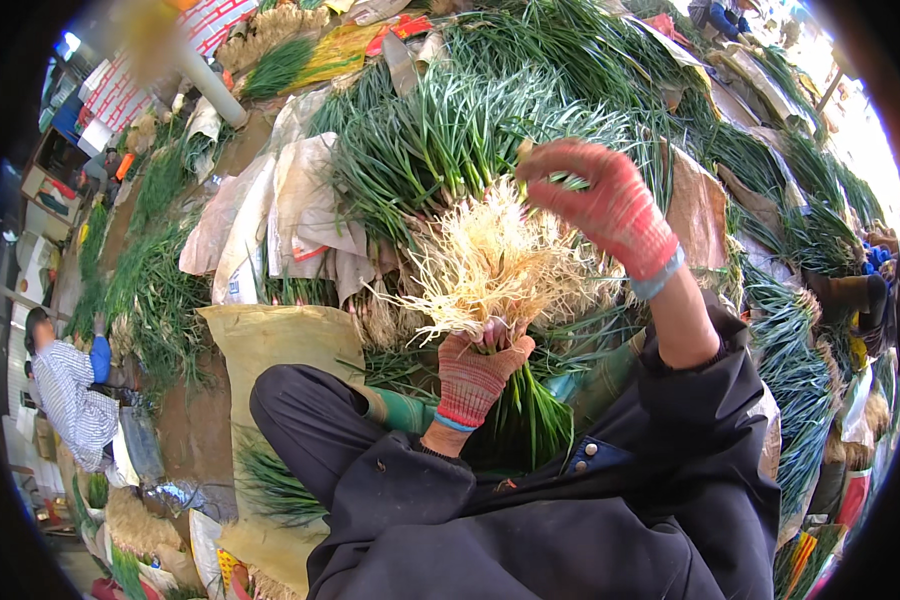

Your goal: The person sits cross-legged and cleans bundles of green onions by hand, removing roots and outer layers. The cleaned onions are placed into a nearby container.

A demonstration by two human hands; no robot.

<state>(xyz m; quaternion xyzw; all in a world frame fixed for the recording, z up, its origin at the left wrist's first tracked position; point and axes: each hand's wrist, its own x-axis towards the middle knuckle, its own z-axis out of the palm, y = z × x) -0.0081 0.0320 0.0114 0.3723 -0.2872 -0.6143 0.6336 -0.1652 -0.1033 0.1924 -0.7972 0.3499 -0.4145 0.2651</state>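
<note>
My left hand, in a red knitted work glove, grips a bunch of scallions around the stems in front of my lap. Their green leaves hang down below the fist, and the pale stringy roots fan out above it. Past those roots lies a large heap of scallions with its leaves pointing away from me. My right hand, gloved the same way, is raised over the right side of the heap. Its fingers curl towards the thumb; blur hides whether anything thin is between the tips.
Woven plastic sacks lie left of the heap, and a yellowish sheet spreads beside my left knee. More scallions line the right side. A seated person works at the left. A pole stands at the upper left.
</note>
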